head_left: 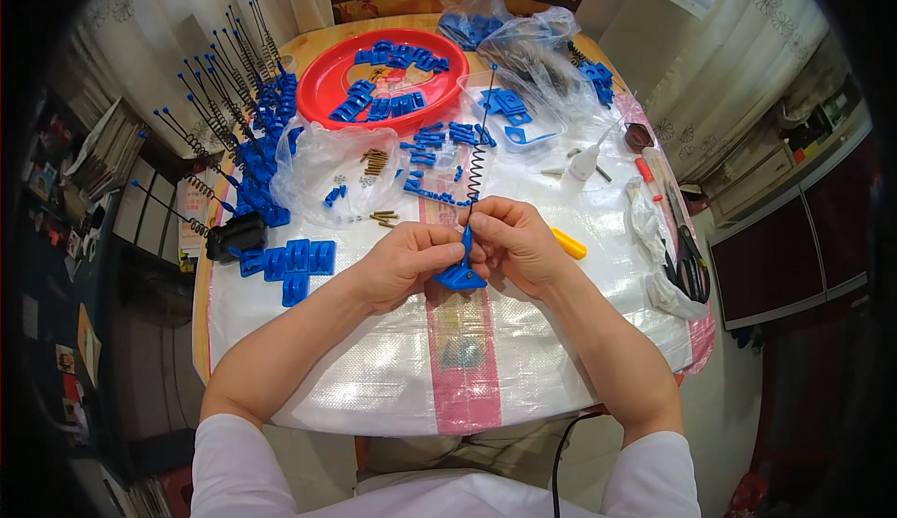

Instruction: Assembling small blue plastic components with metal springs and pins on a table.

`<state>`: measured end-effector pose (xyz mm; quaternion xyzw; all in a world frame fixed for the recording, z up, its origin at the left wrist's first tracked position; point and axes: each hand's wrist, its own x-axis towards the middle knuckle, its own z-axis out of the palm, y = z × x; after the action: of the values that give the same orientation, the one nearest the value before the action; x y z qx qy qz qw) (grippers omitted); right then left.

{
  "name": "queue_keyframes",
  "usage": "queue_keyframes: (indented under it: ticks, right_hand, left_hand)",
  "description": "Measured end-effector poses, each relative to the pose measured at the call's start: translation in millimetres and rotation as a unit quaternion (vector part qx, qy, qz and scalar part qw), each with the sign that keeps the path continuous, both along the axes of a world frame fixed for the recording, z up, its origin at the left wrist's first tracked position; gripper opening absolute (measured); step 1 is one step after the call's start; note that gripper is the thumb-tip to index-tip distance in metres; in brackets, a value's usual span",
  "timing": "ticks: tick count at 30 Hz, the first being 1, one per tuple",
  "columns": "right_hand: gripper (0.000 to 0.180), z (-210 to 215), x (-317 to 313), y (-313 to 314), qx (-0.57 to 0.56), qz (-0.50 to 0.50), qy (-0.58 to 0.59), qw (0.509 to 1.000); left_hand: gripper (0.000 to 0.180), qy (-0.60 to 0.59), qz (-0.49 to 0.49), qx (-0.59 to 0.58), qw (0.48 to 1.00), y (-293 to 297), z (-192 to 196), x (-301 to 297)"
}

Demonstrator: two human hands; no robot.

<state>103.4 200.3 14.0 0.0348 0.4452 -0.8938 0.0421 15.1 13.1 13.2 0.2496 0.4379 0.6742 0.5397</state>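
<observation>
1. The left hand and right hand meet over the middle of the tabletop, both closed on one blue plastic base with a thin spring antenna rising from it.
2. The left fingers pinch the base's stem from the left; the right fingers clamp the stem near where the coil enters. The base hangs just above the white woven sheet.
3. To do this well, it seems best to keep the base steady in the left hand and let the right do the turning or pressing, with the wire straight in line with the stem so the coil does not kink.
4. Finished pieces stand in a cluster at the left edge; loose blue parts lie in the red tray and in clear bags beyond.
5. Small brass pins and a yellow-handled tool lie close by, within easy reach.
</observation>
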Motion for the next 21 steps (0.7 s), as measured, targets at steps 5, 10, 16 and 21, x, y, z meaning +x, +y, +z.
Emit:
queue_keyframes:
  ticks: [5, 10, 16, 21]
  right_hand:
    - [0.012, 2.4, -0.5, -0.5, -0.028, -0.016, -0.013, 0.999]
    - [0.010, 1.6, -0.6, 3.2, -0.007, -0.005, -0.012, 1.000]
    - [0.009, -0.5, -2.5, 2.9, 0.003, -0.013, -0.019, 1.000]
    - [0.011, -1.8, -2.5, 3.6, 0.006, -0.021, -0.023, 1.000]
  left_hand:
    - [0.028, -0.002, 0.004, -0.006, 1.000, 3.0, -1.8, -0.2]
    - [0.026, -0.006, 0.020, -0.006, 1.000, 2.9, -2.1, 0.6]
    - [0.025, -0.009, 0.027, -0.014, 0.999, 3.6, -2.9, 0.3]
    - [0.023, -0.009, 0.027, -0.017, 0.999, 3.6, 0.9, 2.8]
